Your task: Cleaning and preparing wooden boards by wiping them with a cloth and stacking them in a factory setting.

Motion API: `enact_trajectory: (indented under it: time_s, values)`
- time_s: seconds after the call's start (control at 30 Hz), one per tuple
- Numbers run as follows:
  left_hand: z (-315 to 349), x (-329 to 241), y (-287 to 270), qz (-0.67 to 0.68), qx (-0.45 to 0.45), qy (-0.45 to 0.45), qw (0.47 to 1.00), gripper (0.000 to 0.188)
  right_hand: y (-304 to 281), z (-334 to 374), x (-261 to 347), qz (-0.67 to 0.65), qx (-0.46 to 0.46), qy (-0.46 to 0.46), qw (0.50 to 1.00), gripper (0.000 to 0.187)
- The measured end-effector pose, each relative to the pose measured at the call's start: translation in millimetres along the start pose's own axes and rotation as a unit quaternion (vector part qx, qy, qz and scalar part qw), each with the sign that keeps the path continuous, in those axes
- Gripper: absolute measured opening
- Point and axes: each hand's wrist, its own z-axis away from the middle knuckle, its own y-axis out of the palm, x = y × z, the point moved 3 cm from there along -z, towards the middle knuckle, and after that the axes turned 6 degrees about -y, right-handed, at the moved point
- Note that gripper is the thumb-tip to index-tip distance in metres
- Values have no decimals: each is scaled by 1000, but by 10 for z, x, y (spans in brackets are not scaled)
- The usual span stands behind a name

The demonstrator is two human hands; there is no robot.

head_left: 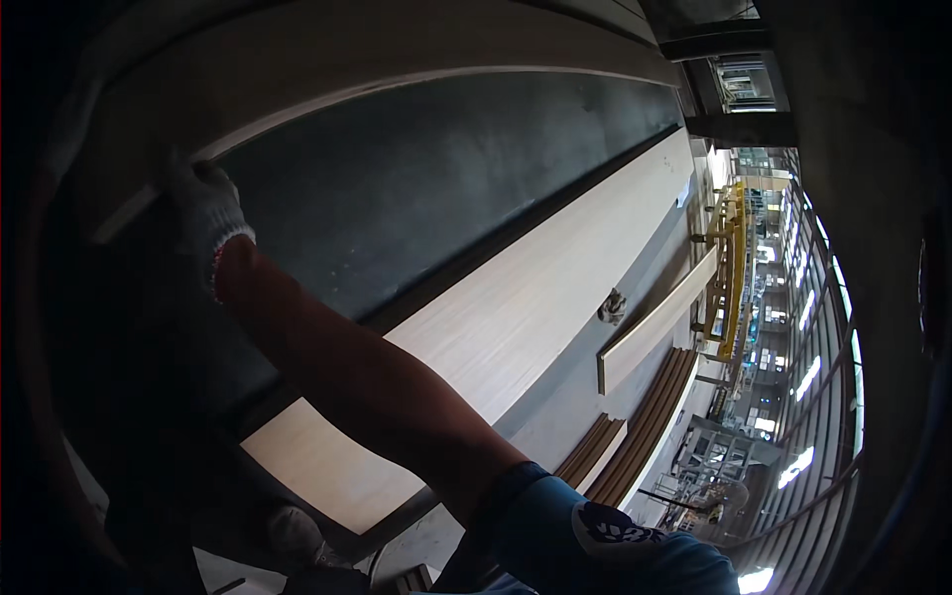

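The pale panel (540,283) is streaked, the glove (222,210) white.

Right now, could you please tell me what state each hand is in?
Left hand: too dim and blurred to tell.
Right hand: gloved, closed on the edge of the long upper board.

head, left fisheye | faces down | right hand (212,203) near, hall (793,347) distant

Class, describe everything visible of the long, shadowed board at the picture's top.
The long board is brownish, flat and wood-like, with a thin, paler edge that appears curved in this view. It runs along the dark surface. The gloved right hand touches its edge at the left; shadow hides much of that end.
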Motion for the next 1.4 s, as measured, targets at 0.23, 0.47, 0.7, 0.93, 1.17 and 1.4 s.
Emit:
enact_trajectory:
  time_s: [0.23, 0.47, 0.7, 0.93, 1.17, 1.4]
  values:
    - [-29, -600, -661, -53, 236, -128, 962, 61, 105, -43, 13, -15, -3, -23, 1000, 83]
    - [343, -1016, -1515, 223, 246, -270, 904, 64, 121, 215, -154, -140, -86, 25, 986, 72]
    - [1113, -1429, -2442, 572, 184, -476, 642, 75, 238, 603, -93, -213, -72, 19, 974, 60]
    - [1319, -1462, -2100, 754, 276, -482, 351, 82, 0, 784, -109, -248, -88, 0, 965, 49]
    - [1509, -1548, -2378, 699, 313, -509, 394, 80, 21, 991, -72, -328, -91, -4, 940, 41]
    - [1658, -1931, -2254, 803, 255, -452, 293, 61, -55, 1045, -90, -311, -72, -24, 947, 40]
